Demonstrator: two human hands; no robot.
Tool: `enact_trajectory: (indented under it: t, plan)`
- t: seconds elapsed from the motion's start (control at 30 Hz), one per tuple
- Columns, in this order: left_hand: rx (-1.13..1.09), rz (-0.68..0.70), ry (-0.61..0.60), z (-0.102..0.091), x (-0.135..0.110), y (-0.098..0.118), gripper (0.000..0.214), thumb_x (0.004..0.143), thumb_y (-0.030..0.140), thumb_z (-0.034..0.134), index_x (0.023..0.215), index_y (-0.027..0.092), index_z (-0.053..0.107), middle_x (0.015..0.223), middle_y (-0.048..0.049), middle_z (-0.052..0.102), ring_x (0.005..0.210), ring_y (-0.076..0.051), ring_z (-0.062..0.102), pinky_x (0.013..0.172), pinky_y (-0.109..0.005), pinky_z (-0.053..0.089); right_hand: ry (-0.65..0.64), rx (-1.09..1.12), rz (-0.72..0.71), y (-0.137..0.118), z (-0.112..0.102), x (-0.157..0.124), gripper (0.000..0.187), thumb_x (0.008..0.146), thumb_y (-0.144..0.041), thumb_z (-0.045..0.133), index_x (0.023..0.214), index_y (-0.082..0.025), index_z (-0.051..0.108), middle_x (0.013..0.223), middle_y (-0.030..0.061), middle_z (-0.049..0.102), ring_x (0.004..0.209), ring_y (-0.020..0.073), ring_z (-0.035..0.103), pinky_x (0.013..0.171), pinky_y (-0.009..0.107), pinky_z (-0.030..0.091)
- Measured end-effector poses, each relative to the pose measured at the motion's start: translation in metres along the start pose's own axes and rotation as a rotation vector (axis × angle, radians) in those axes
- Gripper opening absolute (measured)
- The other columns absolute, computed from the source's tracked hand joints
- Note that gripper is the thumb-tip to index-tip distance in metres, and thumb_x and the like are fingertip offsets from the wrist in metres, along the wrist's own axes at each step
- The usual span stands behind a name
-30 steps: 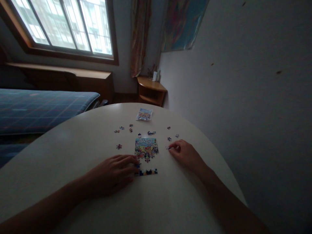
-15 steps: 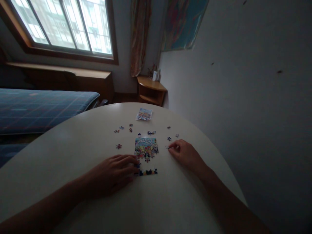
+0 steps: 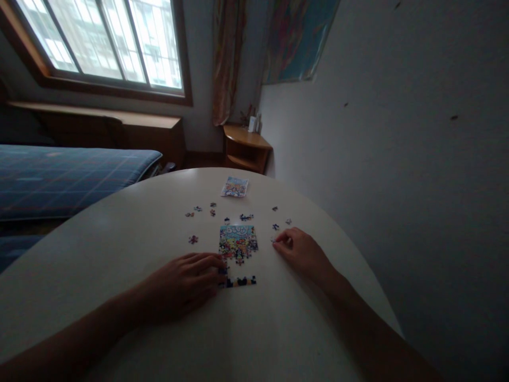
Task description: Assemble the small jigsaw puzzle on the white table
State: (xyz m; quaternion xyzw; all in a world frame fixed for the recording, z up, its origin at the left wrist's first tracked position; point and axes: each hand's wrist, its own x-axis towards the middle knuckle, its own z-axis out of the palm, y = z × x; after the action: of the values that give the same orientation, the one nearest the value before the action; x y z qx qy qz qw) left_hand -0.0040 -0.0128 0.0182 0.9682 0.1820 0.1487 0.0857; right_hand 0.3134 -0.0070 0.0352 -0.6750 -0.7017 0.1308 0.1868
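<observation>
A partly joined jigsaw puzzle (image 3: 238,240) lies flat on the white table, its upper part filled and a gap above its bottom strip (image 3: 242,281). My left hand (image 3: 194,276) rests flat with fingers stretched out, the fingertips over the puzzle's lower left edge, hiding part of it. To the right of the puzzle, my right hand (image 3: 296,248) pinches a small puzzle piece (image 3: 273,240) between thumb and forefinger, at the tabletop. Just beyond that hand lie a dark loose piece (image 3: 275,226) and a paler one (image 3: 288,221).
Several loose pieces (image 3: 198,208) lie beyond the puzzle at left, with a single piece (image 3: 193,240) nearer. A small joined cluster (image 3: 246,217) sits above the puzzle. A printed picture packet (image 3: 235,187) lies towards the round table's (image 3: 131,228) far edge. A wall (image 3: 397,185) runs along the right.
Almost nothing differs. My hands and the puzzle stay in place; the piece at my right fingertips seems slightly tilted.
</observation>
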Motion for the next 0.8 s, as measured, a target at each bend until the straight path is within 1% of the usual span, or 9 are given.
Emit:
enact_trajectory:
  t: [0.13,0.23,0.33,0.4,0.47,0.57,0.7,0.8]
  plan:
    - [0.001,-0.009,0.001,0.002,-0.001,-0.001,0.029,0.098,0.019,0.048,0.125,0.024,0.056,0.132,-0.0081,0.059,0.126,-0.025,0.055,0.104,-0.041,0.050,0.017,-0.038,0.014,0.000,0.000,0.000,0.018,0.086,-0.035,0.068,0.079,-0.018,0.068,0.087,0.0067,0.068,0.078,0.0188,0.060,0.067,0.029,0.042]
    - [-0.020,-0.011,0.029,0.002,-0.001,0.000,0.028,0.097,0.019,0.049,0.124,0.024,0.057,0.131,-0.0078,0.060,0.124,-0.024,0.056,0.103,-0.040,0.051,0.008,-0.037,0.032,0.002,-0.002,0.001,0.021,0.090,-0.032,0.060,0.077,-0.018,0.068,0.084,0.0073,0.068,0.075,0.0185,0.060,0.066,0.030,0.042]
    - [-0.033,-0.009,0.032,0.002,0.000,0.000,0.027,0.097,0.019,0.050,0.123,0.024,0.057,0.130,-0.0077,0.061,0.124,-0.024,0.056,0.104,-0.040,0.050,0.005,0.010,0.040,0.007,-0.004,0.003,0.014,0.088,-0.021,0.058,0.089,-0.017,0.071,0.086,0.0072,0.069,0.075,0.0176,0.061,0.068,0.029,0.044]
    - [-0.034,-0.006,0.029,0.002,0.000,0.000,0.026,0.097,0.019,0.050,0.122,0.024,0.058,0.130,-0.0077,0.061,0.126,-0.024,0.055,0.105,-0.040,0.050,-0.002,0.055,0.011,0.010,-0.004,0.003,0.020,0.085,-0.015,0.058,0.100,-0.017,0.072,0.089,0.0069,0.068,0.076,0.0165,0.061,0.071,0.028,0.046]
    - [-0.026,-0.005,0.022,0.002,0.000,0.000,0.027,0.097,0.019,0.049,0.122,0.023,0.058,0.130,-0.0080,0.061,0.126,-0.024,0.055,0.105,-0.040,0.049,-0.027,0.071,-0.034,0.011,-0.004,0.003,0.027,0.083,-0.012,0.059,0.106,-0.019,0.072,0.093,0.0069,0.066,0.079,0.0163,0.060,0.074,0.029,0.046]
    - [-0.003,-0.012,-0.001,0.001,-0.001,0.000,0.027,0.098,0.018,0.048,0.123,0.023,0.057,0.131,-0.0079,0.060,0.127,-0.024,0.054,0.106,-0.040,0.049,-0.063,0.034,-0.064,0.009,-0.006,0.002,0.023,0.080,-0.014,0.062,0.099,-0.020,0.074,0.094,0.0072,0.065,0.083,0.0178,0.059,0.076,0.030,0.045]
    - [-0.018,-0.008,0.017,0.000,0.000,0.001,0.029,0.097,0.019,0.049,0.125,0.024,0.056,0.132,-0.0082,0.060,0.125,-0.024,0.056,0.103,-0.040,0.050,-0.097,0.024,-0.070,0.006,-0.009,0.000,0.011,0.081,-0.019,0.065,0.088,-0.018,0.073,0.091,0.0068,0.065,0.079,0.0176,0.058,0.074,0.031,0.045]
    - [-0.025,-0.004,0.028,-0.001,0.000,0.001,0.028,0.097,0.019,0.049,0.124,0.024,0.057,0.130,-0.0079,0.061,0.123,-0.024,0.057,0.102,-0.039,0.052,-0.110,0.050,-0.097,0.006,-0.009,-0.001,0.010,0.080,-0.019,0.067,0.088,-0.017,0.072,0.091,0.0065,0.065,0.078,0.0170,0.058,0.074,0.030,0.045]
